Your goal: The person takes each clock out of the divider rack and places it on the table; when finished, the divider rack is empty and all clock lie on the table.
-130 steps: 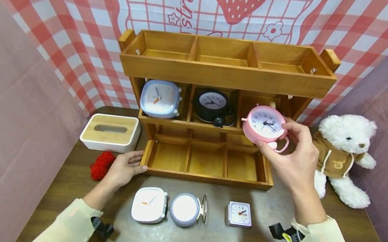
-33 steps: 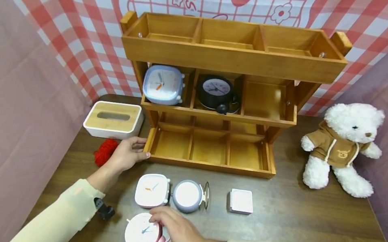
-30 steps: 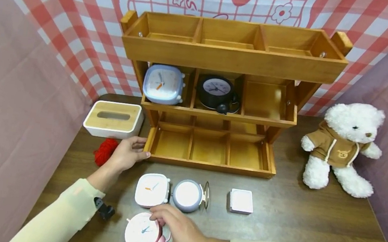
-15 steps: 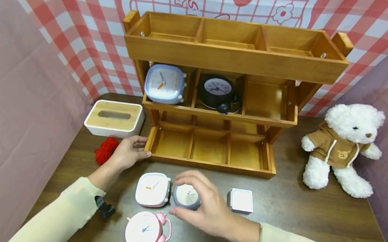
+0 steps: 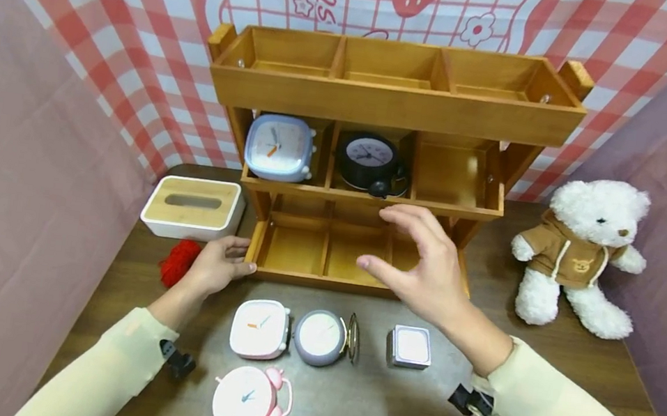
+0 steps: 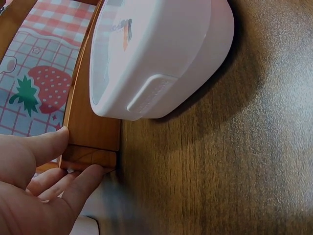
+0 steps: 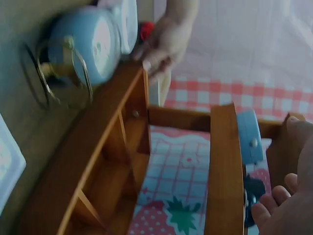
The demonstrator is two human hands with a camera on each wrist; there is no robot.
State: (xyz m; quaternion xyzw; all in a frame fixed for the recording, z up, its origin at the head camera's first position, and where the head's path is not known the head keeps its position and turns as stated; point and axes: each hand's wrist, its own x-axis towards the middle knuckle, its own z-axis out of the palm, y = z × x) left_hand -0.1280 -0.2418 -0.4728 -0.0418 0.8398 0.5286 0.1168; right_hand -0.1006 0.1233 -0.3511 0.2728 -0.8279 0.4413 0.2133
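Note:
My left hand [image 5: 217, 266] holds the left end of the wooden shelf's [image 5: 397, 107] bottom tier. In the left wrist view its thumb and fingers lie on either side of the corner. My right hand [image 5: 427, 266], holding nothing, is raised in front of the shelf, thumb and fingers spread apart. On the middle tier sit a blue alarm clock [image 5: 279, 147] at left and a black one [image 5: 369, 153] in the centre. A pink twin-bell alarm clock [image 5: 243, 400] lies face up on the table, below a white clock [image 5: 259, 329] and a grey round clock [image 5: 319, 337].
A small square clock [image 5: 411, 347] lies to the right of the grey one. Left of the shelf are a tissue box [image 5: 189, 217] with a wooden lid and red yarn [image 5: 178, 263]. A white teddy bear [image 5: 589, 235] in a brown hoodie sits at right.
My right hand carried the pink clock from the middle tier's right compartment to the table, let it go, then rose up and right toward the shelf. My left hand kept its place.

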